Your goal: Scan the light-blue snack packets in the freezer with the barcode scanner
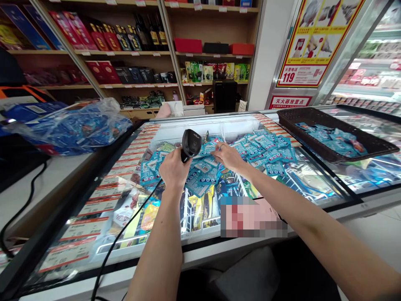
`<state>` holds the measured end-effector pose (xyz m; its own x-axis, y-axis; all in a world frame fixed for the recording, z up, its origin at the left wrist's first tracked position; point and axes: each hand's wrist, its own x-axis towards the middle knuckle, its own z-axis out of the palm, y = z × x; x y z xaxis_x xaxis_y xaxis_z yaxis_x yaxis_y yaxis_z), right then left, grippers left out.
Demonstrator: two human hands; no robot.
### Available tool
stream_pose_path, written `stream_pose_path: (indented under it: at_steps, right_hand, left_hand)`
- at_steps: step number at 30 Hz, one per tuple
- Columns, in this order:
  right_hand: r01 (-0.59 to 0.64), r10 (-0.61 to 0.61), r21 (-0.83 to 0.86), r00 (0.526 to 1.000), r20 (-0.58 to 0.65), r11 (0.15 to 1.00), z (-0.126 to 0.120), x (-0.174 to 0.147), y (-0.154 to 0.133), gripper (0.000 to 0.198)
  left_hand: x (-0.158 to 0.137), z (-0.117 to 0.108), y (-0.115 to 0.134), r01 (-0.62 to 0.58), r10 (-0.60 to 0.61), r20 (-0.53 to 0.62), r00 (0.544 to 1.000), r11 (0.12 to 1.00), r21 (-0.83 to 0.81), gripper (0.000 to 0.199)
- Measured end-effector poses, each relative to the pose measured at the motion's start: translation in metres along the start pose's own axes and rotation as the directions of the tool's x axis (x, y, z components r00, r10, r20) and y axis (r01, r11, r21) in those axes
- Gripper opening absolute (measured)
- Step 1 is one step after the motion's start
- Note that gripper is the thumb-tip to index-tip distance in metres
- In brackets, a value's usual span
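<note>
My left hand (174, 168) is wrapped round the handle of a black barcode scanner (191, 143), whose cord trails down to the left. My right hand (228, 156) pinches the edge of a blue packet (208, 148) just right of the scanner head. Many more blue packets (200, 180) lie flat and overlapping beneath both hands, on the glass top of a chest freezer. To the right a larger heap of the same packets (266, 146) spreads over the glass. The scanner's front is turned away from me.
A dark brown basket (369, 144) with more blue packets stands at the right on the glass. A clear plastic bag (78, 125) of blue packages lies at the left. The black cord (125, 230) crosses the freezer's left side. Shelves (125, 52) of goods line the back.
</note>
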<state>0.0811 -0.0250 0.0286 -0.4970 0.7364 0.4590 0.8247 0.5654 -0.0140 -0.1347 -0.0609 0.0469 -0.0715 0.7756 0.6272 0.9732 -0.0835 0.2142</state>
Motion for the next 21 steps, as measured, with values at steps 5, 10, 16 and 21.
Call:
stream_pose_path:
  at_steps: [5, 10, 16, 21]
  right_hand:
    - [-0.216, 0.238, 0.191, 0.966, -0.1, 0.957, -0.004, -0.017, 0.022, 0.036]
    - [-0.307, 0.434, 0.465, 0.879, -0.196, 0.831, -0.012, -0.041, 0.044, 0.032]
    - [-0.352, 0.58, 0.627, 0.79, -0.2, 0.695, -0.006, -0.067, 0.063, 0.031]
    - [-0.341, 0.625, 0.677, 0.747, -0.226, 0.652, 0.005, -0.073, 0.076, 0.035]
  left_hand:
    - [-0.001, 0.001, 0.001, -0.02, 0.02, 0.031, 0.999, 1.0, 0.003, 0.038]
    - [-0.002, 0.004, 0.003, -0.096, 0.096, 0.025, 0.995, 0.995, -0.005, 0.036]
    - [-0.006, 0.009, 0.007, -0.366, 0.366, 0.064, 0.928, 0.93, -0.016, 0.032]
    - [-0.008, 0.01, 0.015, -0.531, 0.533, 0.162, 0.83, 0.845, -0.058, 0.032]
